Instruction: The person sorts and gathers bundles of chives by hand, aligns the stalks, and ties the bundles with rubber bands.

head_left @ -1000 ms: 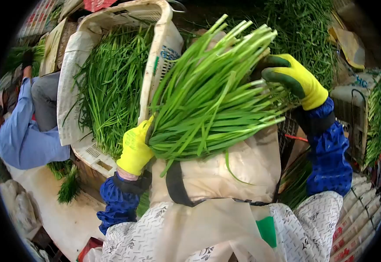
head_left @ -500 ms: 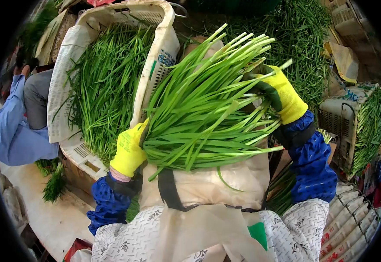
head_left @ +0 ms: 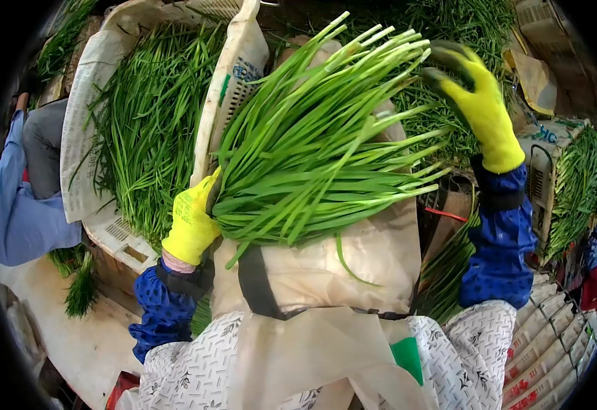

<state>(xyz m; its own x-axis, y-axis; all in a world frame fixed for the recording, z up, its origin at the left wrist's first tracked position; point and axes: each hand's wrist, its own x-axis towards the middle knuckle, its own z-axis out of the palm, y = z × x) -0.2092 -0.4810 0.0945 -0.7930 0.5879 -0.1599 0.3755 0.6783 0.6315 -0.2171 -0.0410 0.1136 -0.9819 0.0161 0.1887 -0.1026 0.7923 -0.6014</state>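
A large fanned bunch of long green leafy stalks (head_left: 312, 150) lies above my lap, its pale cut ends pointing to the upper right. My left hand (head_left: 192, 219), in a yellow glove with a dark palm, grips the leafy end at the bunch's lower left; its fingertips are partly hidden by the leaves. My right hand (head_left: 476, 102), gloved the same way, is raised just right of the pale ends, fingers apart and slightly blurred, holding nothing. Beneath the bunch is a beige apron (head_left: 326, 280) with a black strap.
A white plastic basket (head_left: 209, 102) full of green stalks stands at the left. Loose greens (head_left: 462, 27) cover the ground behind. Another crate (head_left: 541, 171) with stalks is at the right. At the far left sits a person in a blue top (head_left: 28, 212).
My right hand first moved in against the stalks, then drew away up and right, its fingers spreading. My left hand kept its hold on the bunch. The view shifted somewhat.
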